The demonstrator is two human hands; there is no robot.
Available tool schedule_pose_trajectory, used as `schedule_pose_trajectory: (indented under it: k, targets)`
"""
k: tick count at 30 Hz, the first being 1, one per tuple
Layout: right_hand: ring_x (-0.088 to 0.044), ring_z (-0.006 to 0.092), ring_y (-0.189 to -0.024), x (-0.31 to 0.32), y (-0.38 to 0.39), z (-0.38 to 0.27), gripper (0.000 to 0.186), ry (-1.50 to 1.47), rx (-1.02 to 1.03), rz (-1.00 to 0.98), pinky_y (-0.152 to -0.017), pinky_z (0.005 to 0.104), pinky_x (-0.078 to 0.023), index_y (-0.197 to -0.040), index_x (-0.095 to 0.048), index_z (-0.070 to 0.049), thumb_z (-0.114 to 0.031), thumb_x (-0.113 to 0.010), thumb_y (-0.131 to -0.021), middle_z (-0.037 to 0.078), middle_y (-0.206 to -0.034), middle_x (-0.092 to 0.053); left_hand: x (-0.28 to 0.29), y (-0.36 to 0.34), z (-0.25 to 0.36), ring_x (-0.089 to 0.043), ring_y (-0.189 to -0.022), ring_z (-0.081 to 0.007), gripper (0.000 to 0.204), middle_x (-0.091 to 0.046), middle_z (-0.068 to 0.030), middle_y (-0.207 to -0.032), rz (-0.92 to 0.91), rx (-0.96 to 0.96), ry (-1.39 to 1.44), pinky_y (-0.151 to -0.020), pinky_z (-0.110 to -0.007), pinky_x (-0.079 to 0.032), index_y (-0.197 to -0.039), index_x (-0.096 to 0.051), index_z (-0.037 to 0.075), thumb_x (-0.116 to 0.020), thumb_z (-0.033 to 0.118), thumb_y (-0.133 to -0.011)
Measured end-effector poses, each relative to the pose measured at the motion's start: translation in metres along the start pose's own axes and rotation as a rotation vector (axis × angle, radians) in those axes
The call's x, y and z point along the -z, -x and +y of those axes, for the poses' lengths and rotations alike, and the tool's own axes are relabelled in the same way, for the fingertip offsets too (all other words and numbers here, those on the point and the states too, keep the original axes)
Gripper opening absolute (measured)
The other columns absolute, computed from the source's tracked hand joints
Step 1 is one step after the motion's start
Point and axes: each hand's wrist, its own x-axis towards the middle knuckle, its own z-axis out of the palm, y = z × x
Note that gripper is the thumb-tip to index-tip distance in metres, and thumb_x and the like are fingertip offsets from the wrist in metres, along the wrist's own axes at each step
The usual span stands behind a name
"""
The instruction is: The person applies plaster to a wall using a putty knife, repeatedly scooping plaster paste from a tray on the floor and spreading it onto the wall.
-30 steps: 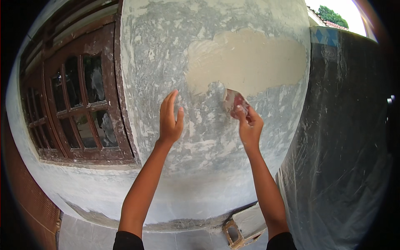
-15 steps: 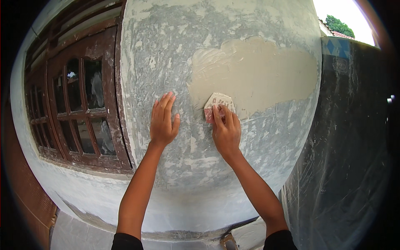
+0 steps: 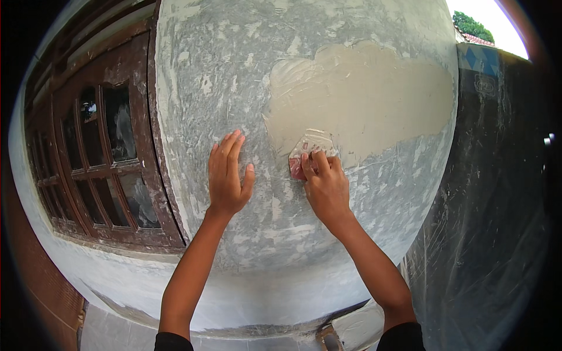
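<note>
In front of me is a grey wall [image 3: 205,111] mottled with whitish smears. A broad patch of wet beige putty [image 3: 374,93] covers its upper right part. My right hand [image 3: 328,190] grips a flat, angular putty scraper [image 3: 297,167], reddish and coated with pale putty. The scraper lies against the wall at the patch's lower left edge, its upper part over the putty. Fingers cover much of its lower side. My left hand [image 3: 228,175] rests with outstretched fingers on the bare grey wall, left of the scraper, and holds nothing.
A brown wooden window [image 3: 149,117] with glass panes is set in the wall at left. Dark plastic sheeting [image 3: 480,205] hangs at right. Low down near my right forearm sits a putty-smeared board [image 3: 357,327], beside grey floor tiles [image 3: 117,330].
My right hand and the scraper have shifted slightly right, and the wrist has turned a little. My left hand stays on the wall. The whole view has tilted slightly.
</note>
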Motion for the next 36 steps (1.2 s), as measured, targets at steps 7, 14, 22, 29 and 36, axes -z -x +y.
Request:
schedule_pose_trajectory:
  k: [7,14,22,29,36]
  targets:
    - [-0.057,0.0292,-0.096,-0.006,0.042,-0.002,0.054,-0.036,0.022,-0.087,-0.074,0.038,-0.056,-0.12,-0.067,-0.004,-0.003,-0.074,-0.067,0.008,-0.111,-0.056,-0.003,-0.015,0.005,-0.042,-0.14,-0.0342,0.056,-0.047,-0.0162,-0.149,0.04,-0.016,0.007,-0.118,-0.055,-0.025,-0.145,-0.043,0.002,-0.054,0.017,-0.093]
    - [-0.059,0.0288,-0.092,0.019,0.075,-0.007,0.043,-0.259,0.089,-0.052,-0.079,0.0403,-0.052,-0.121,-0.066,-0.001,-0.002,-0.067,-0.078,0.011,-0.115,-0.06,0.0,-0.027,-0.004,-0.042,-0.139,-0.0344,0.056,-0.047,-0.0165,-0.149,0.08,-0.034,-0.026,-0.118,-0.055,-0.025,-0.146,-0.042,0.002,-0.054,0.015,-0.092]
    - [-0.058,0.0289,-0.089,0.013,0.046,-0.003,0.022,-0.224,-0.12,0.21,-0.084,0.0391,-0.044,-0.105,-0.066,-0.006,-0.004,-0.072,-0.084,0.008,-0.099,-0.064,-0.007,-0.018,-0.003,-0.039,-0.144,-0.0297,0.056,-0.042,-0.0119,-0.155,0.044,-0.034,-0.18,-0.121,-0.053,-0.024,-0.146,-0.043,0.005,-0.054,0.018,-0.093]
    - [-0.06,0.027,-0.084,-0.002,0.004,0.031,0.026,-0.51,-0.6,0.412,-0.075,0.0386,-0.049,-0.1,-0.064,0.0,-0.02,-0.077,-0.089,0.014,-0.094,-0.064,-0.01,-0.015,-0.005,-0.036,-0.146,-0.0308,0.057,-0.039,-0.0131,-0.156,0.016,-0.04,-0.227,-0.121,-0.054,-0.023,-0.148,-0.04,0.004,-0.052,0.019,-0.095]
    - [-0.064,0.0189,-0.088,-0.007,-0.029,0.055,0.037,-0.823,-0.746,0.414,-0.08,0.0328,-0.052,-0.11,-0.065,0.004,-0.026,-0.077,-0.09,0.014,-0.098,-0.067,-0.01,-0.014,-0.005,-0.037,-0.145,-0.0297,0.056,-0.04,-0.0124,-0.156,0.013,-0.039,-0.261,-0.122,-0.053,-0.023,-0.148,-0.04,0.004,-0.051,0.02,-0.095]
